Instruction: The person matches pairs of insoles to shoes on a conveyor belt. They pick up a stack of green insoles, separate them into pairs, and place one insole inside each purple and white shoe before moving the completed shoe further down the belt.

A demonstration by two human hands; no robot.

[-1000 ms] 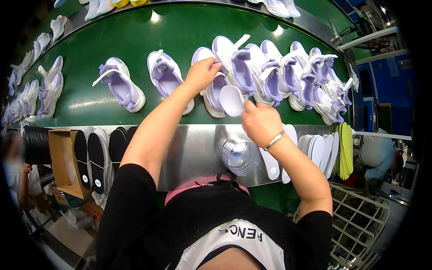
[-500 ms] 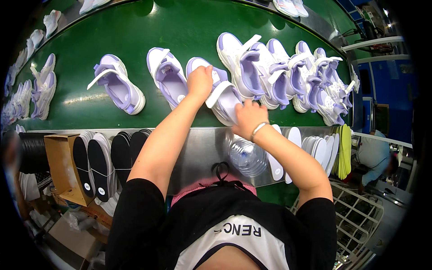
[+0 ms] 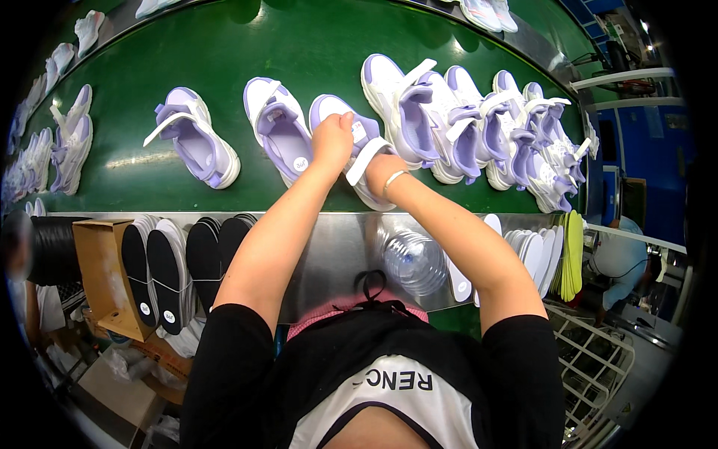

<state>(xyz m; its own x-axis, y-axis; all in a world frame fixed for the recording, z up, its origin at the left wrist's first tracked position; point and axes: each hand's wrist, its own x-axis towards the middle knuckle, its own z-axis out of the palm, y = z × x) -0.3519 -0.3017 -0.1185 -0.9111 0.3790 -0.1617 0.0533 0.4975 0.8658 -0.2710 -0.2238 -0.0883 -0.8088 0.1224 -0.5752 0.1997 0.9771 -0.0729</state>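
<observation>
A white and lilac sneaker [image 3: 326,106] lies on the green work surface in front of me. My left hand [image 3: 332,141] is closed on its upper, by the front of the opening. My right hand [image 3: 381,173] reaches inside the shoe past its white strap [image 3: 366,161], so the fingers are hidden. To the left lies a matching sneaker [image 3: 280,131] with a lilac insole and a round white label inside. Another matching sneaker [image 3: 196,142] sits farther left. Just to the right stands a similar sneaker [image 3: 383,78], first in a crowded row.
Along the near metal ledge [image 3: 329,254] are bundled black insoles [image 3: 166,280], a cardboard box [image 3: 105,277], a clear plastic container [image 3: 413,260], white insoles [image 3: 529,251] and yellow-green insoles [image 3: 573,254]. More shoes [image 3: 71,146] stand at the far left. A white wire basket [image 3: 594,359] is low on the right.
My right hand has moved left from the shoe's heel edge and gone down into its opening. My left hand stays on the upper.
</observation>
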